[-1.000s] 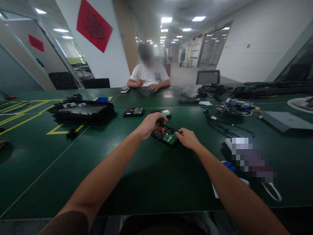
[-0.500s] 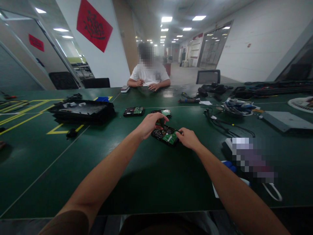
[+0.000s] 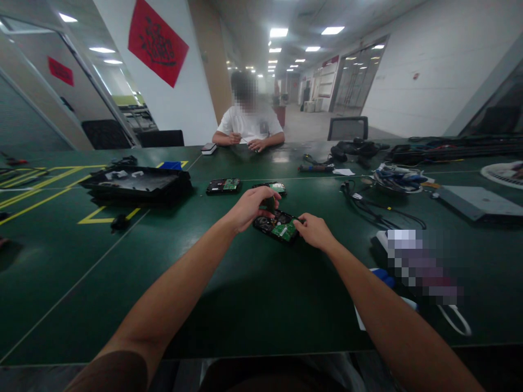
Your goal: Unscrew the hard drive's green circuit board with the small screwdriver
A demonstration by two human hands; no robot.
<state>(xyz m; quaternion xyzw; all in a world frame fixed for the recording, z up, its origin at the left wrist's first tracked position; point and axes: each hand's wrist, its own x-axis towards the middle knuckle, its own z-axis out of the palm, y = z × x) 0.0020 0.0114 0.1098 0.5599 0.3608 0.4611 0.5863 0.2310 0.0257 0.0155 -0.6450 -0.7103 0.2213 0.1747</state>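
In front of me on the green table lies a hard drive (image 3: pixel 285 231), its green circuit board facing up in a dark casing. My right hand (image 3: pixel 314 228) pinches its right end between thumb and fingers. Over the drive's far left part, my left hand (image 3: pixel 254 209) is closed with the fingers curled and pointing down. Something small and dark shows between its thumb and fingers, too unclear to name. Just behind are a second hard drive (image 3: pixel 278 188), partly hidden by my left hand, and a third hard drive (image 3: pixel 223 186) farther left.
At the left stands a black tray (image 3: pixel 143 188) holding small pale pieces. To the right lie black cables (image 3: pixel 370 209), a bundle of wires (image 3: pixel 398 178) and a flat grey metal box (image 3: pixel 480 201). Across the table sits a person (image 3: pixel 249 128) holding a thin tool.
My left fingers have shifted very slightly over the drive. The hard drive and my right hand look the same.
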